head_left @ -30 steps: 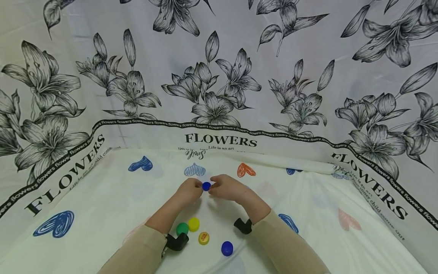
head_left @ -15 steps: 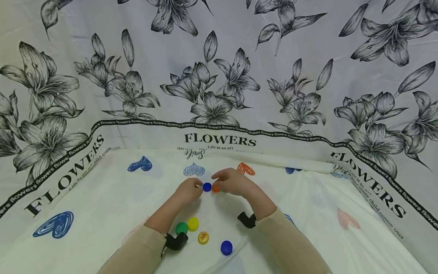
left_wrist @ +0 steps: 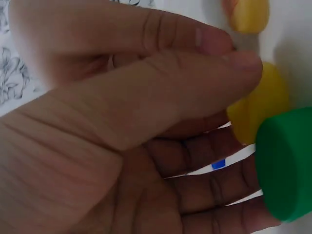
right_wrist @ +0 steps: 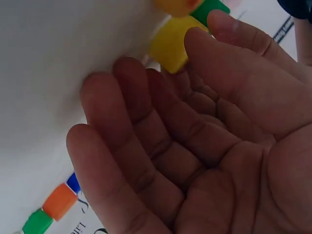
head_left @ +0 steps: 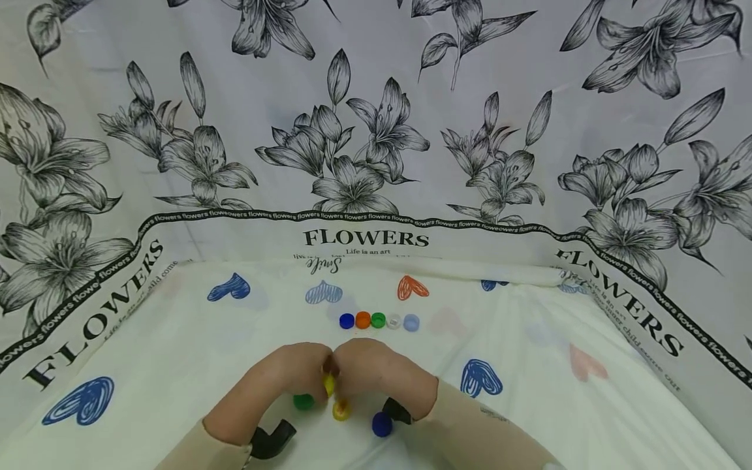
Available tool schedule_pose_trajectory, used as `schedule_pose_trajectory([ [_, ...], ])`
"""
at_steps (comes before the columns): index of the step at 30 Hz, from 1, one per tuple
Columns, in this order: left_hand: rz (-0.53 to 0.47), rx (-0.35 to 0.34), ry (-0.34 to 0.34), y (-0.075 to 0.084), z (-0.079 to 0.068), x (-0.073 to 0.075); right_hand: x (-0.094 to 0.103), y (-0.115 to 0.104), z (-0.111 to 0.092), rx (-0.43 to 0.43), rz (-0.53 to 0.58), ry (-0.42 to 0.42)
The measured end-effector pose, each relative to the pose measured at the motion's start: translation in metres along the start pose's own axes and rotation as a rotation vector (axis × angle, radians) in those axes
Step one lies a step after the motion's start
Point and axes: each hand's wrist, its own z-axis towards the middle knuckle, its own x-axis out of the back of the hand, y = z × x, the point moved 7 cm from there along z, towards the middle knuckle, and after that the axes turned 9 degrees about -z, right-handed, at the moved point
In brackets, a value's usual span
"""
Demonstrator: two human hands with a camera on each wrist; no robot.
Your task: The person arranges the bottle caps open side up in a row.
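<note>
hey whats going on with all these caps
A person's left hand pinches a yellow cap. The right hand is right beside it; I can't tell whether it grips too. Farther out, a blue cap, an orange cap, a green cap, a clear cap and a pale blue cap are lined up. Nearer, another green cap, another yellow cap and another blue cap lie loose.

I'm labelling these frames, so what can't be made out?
Head view: part of the plain yellow cap, hidden by the left hand and right hand.
Head view: markings on the other yellow cap, too small and blurred.
Left wrist view: part of the green cap, cut off by the right edge.
</note>
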Motion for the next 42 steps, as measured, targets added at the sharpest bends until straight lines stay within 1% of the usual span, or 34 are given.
schedule_pose_trajectory([
  [1,0.005,-0.008,0.0,0.0,-0.001,-0.001,-0.001,-0.003,0.001,0.016,-0.025,0.013],
  [5,-0.01,-0.022,0.015,-0.002,-0.003,0.0,-0.003,-0.009,0.005,0.058,-0.042,0.068],
  [7,-0.026,-0.03,0.008,-0.002,-0.002,0.001,-0.004,-0.008,0.006,0.057,-0.028,0.082],
  [9,-0.037,-0.046,-0.004,-0.002,0.001,0.0,-0.003,-0.006,0.005,0.038,-0.005,0.089],
  [14,-0.072,-0.083,-0.032,0.003,0.005,-0.001,0.002,0.001,0.001,0.001,0.007,0.079],
  [19,-0.122,-0.148,-0.037,0.01,0.001,0.004,0.013,0.009,-0.005,-0.021,0.034,0.051],
  [21,-0.133,-0.19,-0.036,0.012,0.0,0.006,0.017,0.013,-0.007,-0.012,0.053,0.047],
  [23,-0.149,-0.221,-0.035,0.014,-0.001,0.01,0.022,0.016,-0.009,0.014,0.081,0.053],
  [25,-0.164,-0.247,-0.031,0.014,0.0,0.013,0.028,0.019,-0.01,0.05,0.1,0.077],
  [26,-0.173,-0.248,-0.021,0.014,-0.001,0.015,0.03,0.02,-0.01,0.065,0.11,0.093],
  [29,-0.225,-0.224,0.026,0.011,0.0,0.022,0.039,0.025,-0.009,0.082,0.176,0.165],
  [32,-0.303,-0.165,0.079,0.007,0.003,0.026,0.045,0.032,-0.007,0.04,0.263,0.235],
  [34,-0.367,-0.127,0.115,0.004,0.008,0.027,0.047,0.036,-0.006,0.007,0.301,0.271],
  [36,-0.435,-0.087,0.165,-0.001,0.013,0.027,0.046,0.04,-0.004,-0.033,0.328,0.288],
  [39,-0.518,-0.046,0.253,-0.007,0.02,0.027,0.043,0.047,0.0,-0.069,0.356,0.292],
  [42,-0.556,-0.028,0.318,-0.011,0.022,0.027,0.04,0.055,0.005,-0.095,0.397,0.286],
])
